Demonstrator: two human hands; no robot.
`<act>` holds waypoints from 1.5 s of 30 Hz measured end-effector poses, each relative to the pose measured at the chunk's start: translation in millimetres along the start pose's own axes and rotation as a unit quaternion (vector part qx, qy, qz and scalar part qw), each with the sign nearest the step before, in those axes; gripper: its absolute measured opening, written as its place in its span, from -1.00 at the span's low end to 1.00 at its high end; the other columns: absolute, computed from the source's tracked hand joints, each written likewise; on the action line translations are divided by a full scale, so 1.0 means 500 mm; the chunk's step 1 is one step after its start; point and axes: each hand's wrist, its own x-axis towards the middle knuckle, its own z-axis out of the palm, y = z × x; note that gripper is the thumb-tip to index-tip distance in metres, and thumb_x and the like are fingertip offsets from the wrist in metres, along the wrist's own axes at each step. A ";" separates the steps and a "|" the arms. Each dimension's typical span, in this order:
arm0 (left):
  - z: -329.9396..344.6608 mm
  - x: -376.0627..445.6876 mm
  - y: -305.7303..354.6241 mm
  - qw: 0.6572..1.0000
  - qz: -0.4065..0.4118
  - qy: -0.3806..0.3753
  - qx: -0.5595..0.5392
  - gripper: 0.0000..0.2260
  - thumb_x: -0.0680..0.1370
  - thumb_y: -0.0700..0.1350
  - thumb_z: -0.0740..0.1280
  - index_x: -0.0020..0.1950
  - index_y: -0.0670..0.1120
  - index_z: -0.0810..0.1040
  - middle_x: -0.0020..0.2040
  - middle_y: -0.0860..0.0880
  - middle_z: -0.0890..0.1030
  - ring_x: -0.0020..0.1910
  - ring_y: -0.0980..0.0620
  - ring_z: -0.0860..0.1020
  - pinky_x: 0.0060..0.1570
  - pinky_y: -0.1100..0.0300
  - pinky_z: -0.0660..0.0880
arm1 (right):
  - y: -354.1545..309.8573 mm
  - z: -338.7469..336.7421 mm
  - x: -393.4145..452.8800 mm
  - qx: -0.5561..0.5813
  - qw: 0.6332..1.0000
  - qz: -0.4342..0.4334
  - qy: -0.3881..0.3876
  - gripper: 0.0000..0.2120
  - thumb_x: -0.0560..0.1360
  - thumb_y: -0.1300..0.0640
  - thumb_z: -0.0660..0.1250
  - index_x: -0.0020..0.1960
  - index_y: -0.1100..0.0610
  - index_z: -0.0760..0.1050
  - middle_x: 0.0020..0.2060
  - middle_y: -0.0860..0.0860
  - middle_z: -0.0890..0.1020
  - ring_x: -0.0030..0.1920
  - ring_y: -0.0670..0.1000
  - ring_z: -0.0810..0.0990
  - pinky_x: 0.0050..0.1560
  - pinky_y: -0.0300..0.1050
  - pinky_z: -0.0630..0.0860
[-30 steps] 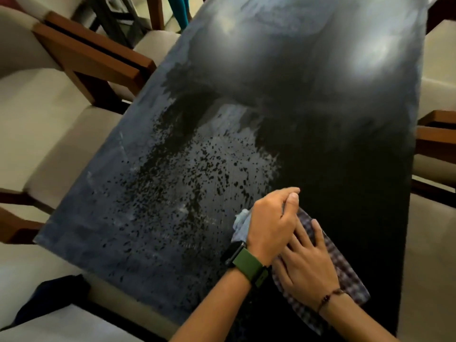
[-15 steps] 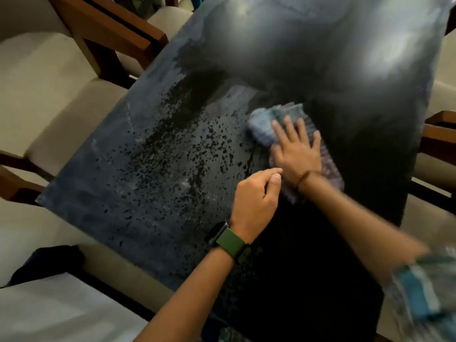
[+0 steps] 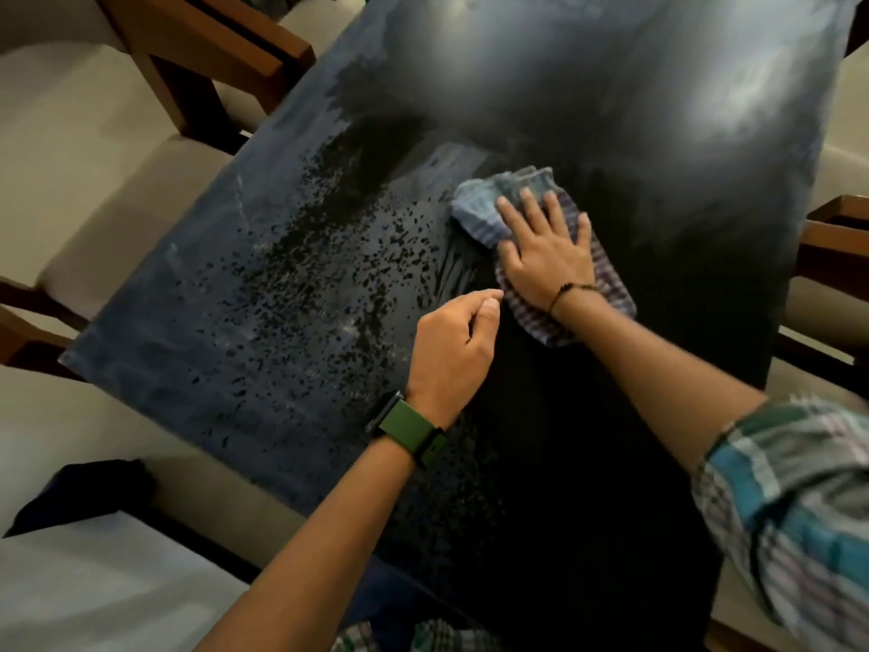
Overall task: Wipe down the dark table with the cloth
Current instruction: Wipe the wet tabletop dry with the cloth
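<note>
The dark table (image 3: 588,101) fills most of the view, its left half dusty grey and speckled with dark spots, its right half glossy black. A checked cloth (image 3: 484,204) lies bunched near the table's middle. My right hand (image 3: 548,256) presses flat on the cloth with fingers spread. My left hand (image 3: 454,350), with a green watch strap on the wrist, rests on the table just below and left of the cloth, fingers curled loosely with nothing in them.
Cream-cushioned chairs with brown wooden arms (image 3: 221,44) line the table's left side. More wooden chair arms (image 3: 832,237) sit along the right edge. A dark cloth item (image 3: 89,487) lies on the seat at bottom left.
My right hand pushed the cloth from the near table edge up towards the table's middle. My left hand let go of the cloth and stayed behind on the table.
</note>
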 end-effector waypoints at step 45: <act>-0.094 -0.151 -0.028 0.995 -0.019 0.069 0.069 -0.76 0.58 -0.14 0.16 0.12 -0.16 0.57 0.01 -0.13 0.65 -0.08 0.09 0.55 -0.20 0.46 0.39 | -0.196 0.079 -0.228 -0.025 0.985 -0.171 -0.032 -0.48 0.61 -0.12 -0.09 0.54 -0.06 -0.08 0.54 -0.03 -0.04 0.53 0.08 -0.14 0.48 0.17 -0.18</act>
